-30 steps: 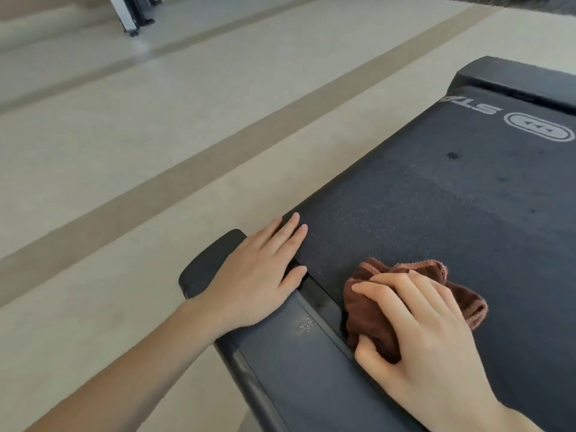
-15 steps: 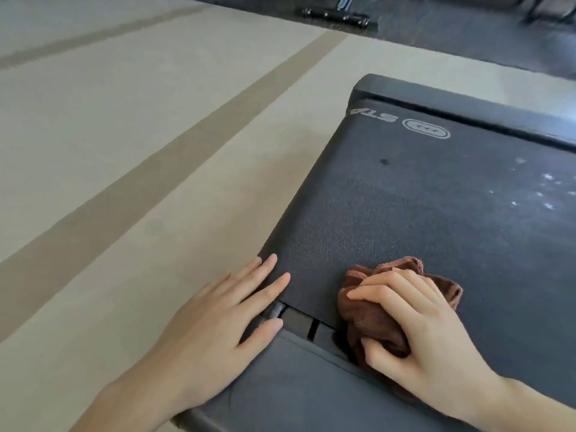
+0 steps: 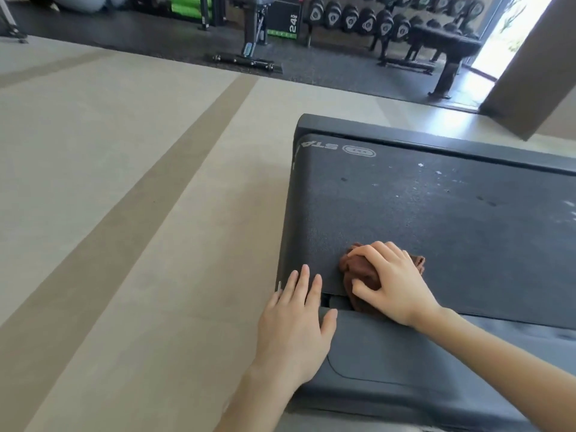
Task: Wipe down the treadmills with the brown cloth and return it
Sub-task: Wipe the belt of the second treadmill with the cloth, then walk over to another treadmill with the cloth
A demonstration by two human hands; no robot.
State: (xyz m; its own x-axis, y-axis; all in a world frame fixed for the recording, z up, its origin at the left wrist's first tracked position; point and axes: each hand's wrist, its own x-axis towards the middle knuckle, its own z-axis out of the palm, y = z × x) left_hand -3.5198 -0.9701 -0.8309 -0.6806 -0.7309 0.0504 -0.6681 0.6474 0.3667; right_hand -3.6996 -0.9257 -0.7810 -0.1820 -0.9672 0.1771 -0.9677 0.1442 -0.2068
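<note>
Brown cloth, one only, lies bunched under the right hand. Its curled fingers and thumb grip the cloth and press it on the belt of the one treadmill in view, at the belt's near edge. Just beside it, the left hand rests flat with straight fingers on the treadmill's corner, apart from the cloth. Several white specks dot the belt far beyond the right hand. Further off stands a row of dumbbells.

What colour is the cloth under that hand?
Brown; the cloth shows best in the head view.
</note>
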